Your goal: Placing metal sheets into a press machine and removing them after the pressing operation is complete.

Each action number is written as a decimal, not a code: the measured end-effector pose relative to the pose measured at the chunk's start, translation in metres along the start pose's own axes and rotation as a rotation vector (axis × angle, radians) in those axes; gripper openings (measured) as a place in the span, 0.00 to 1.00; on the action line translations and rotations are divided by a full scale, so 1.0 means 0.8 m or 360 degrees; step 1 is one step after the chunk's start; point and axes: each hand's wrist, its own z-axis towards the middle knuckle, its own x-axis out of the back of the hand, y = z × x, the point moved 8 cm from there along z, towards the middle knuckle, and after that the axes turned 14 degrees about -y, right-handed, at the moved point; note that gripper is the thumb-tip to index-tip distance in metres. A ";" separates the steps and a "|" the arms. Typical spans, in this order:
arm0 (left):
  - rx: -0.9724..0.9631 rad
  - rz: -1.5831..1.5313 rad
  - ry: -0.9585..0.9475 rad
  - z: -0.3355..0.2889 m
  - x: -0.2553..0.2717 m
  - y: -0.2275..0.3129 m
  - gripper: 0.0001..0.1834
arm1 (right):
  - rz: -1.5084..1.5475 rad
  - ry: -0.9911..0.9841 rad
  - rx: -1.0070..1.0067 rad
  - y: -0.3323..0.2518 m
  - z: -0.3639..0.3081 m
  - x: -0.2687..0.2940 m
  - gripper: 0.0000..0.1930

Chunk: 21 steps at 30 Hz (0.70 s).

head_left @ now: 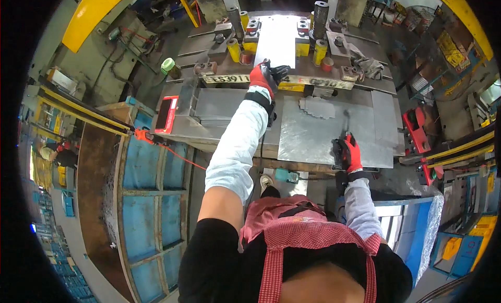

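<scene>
My left hand (268,77), in a red and black glove, reaches to the near edge of a bright metal sheet (276,39) lying in the press. Its fingers stretch to the right along that edge, and its thumb lies apart from them. Low on the right, my right hand (348,152), gloved alike, is closed around a thin hand tool (347,124) whose blurred dark tip points away from me. Beneath the tool lies a wide grey metal plate (302,141); small jagged-edged metal sheets (318,107) rest on its far part.
Left of the plate is a stack of metal sheets (222,104), beside a red-framed panel (167,114). Yellow and dark posts (320,21) flank the die. A red control box (416,129) stands right, a blue-panelled rack (141,167) left. Another person (62,156) is far left.
</scene>
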 end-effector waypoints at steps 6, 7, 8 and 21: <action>0.0254 -0.0145 -0.0043 0.008 0.008 -0.015 0.30 | -0.0358 0.0232 0.0746 -0.105 -0.004 -0.099 0.21; 0.0227 -0.0138 -0.0094 0.008 0.007 -0.013 0.31 | -0.0587 0.0082 0.0711 -0.127 0.011 -0.134 0.22; 0.0239 -0.0175 -0.0095 0.008 0.007 -0.014 0.31 | -0.0778 -0.0176 0.0728 -0.151 0.033 -0.175 0.23; 0.0291 -0.0161 -0.0118 0.008 0.024 -0.020 0.30 | -0.1264 -0.0680 0.0894 -0.228 0.198 -0.331 0.13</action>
